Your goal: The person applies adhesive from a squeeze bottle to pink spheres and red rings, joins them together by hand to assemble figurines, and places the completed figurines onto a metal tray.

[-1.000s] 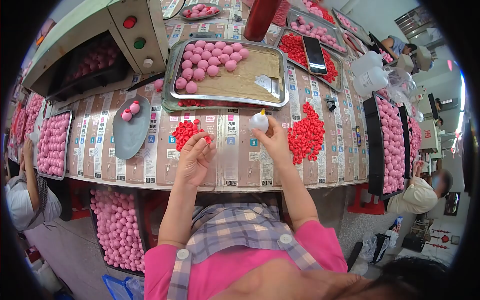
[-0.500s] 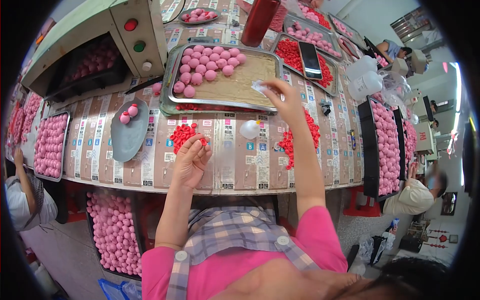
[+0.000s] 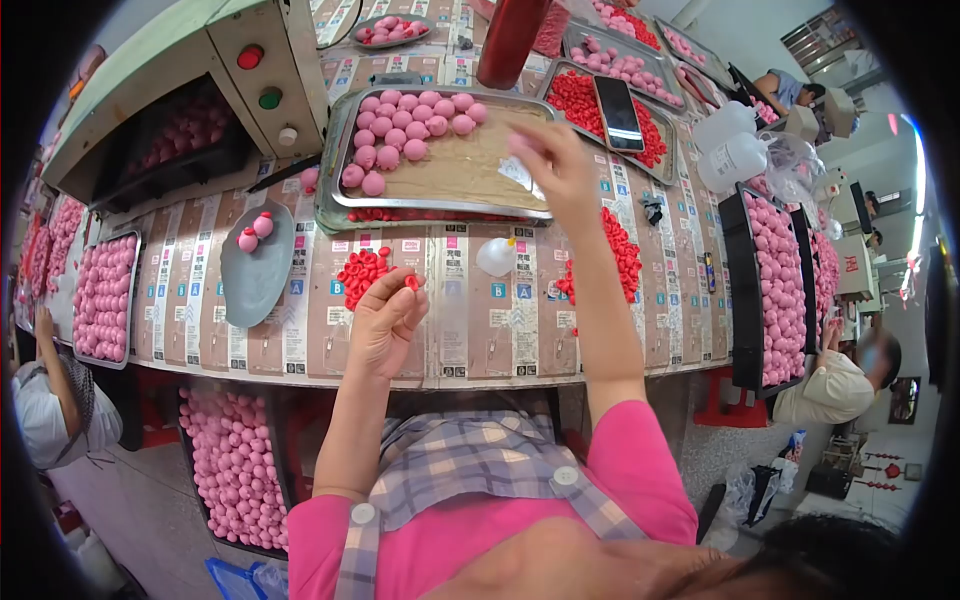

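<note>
Above the near table edge, my left hand (image 3: 383,325) pinches a small red ring-shaped piece (image 3: 411,283) between thumb and fingertips. Just behind it lies a pile of similar red pieces (image 3: 362,275). My right hand (image 3: 562,170) is over the right part of a metal tray (image 3: 440,205), its fingers smeared by motion, so what they hold is unclear. Right below those fingers shows a white scrap (image 3: 515,173). Pink balls (image 3: 405,120) fill the tray's left and back part. A small white squeeze bottle (image 3: 496,257) with a yellow tip stands between my hands.
More red pieces (image 3: 618,262) lie under my right forearm. At left are a grey plate (image 3: 240,280) with two red-topped pink balls and a machine (image 3: 225,50). A phone (image 3: 620,115) rests on a back tray. Black crates (image 3: 740,290) stand right; co-workers sit at both sides.
My right hand has shifted slightly left and up, its fingers now above the white scrap. My left hand stays nearly in place, the red piece now turned more into view.
</note>
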`<control>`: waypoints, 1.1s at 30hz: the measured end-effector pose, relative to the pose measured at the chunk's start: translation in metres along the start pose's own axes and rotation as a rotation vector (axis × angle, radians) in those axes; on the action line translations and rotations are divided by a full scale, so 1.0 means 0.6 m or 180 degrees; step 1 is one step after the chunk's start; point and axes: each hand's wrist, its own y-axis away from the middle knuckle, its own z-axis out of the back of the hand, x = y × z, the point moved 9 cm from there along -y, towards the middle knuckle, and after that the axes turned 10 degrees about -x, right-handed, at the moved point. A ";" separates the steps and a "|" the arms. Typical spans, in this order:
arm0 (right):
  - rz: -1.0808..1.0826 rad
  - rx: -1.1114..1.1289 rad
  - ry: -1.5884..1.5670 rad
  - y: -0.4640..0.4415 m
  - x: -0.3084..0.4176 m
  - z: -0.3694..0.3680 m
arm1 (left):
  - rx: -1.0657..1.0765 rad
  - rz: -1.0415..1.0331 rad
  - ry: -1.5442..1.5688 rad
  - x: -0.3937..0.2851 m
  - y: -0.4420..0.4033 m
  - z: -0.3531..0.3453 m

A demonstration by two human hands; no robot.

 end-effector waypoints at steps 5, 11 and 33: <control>-0.1608 -0.0016 -0.2736 0.183 -0.012 0.031 | 0.0006 -0.0204 -0.0503 0.020 0.000 -0.025; -0.2679 -0.0180 -0.3585 0.305 -0.033 -0.048 | 0.0188 -0.0558 -0.1322 0.051 0.020 -0.044; -0.2396 0.0013 -0.2571 0.332 -0.016 -0.059 | 0.0783 -0.2414 -0.3763 0.008 0.064 -0.115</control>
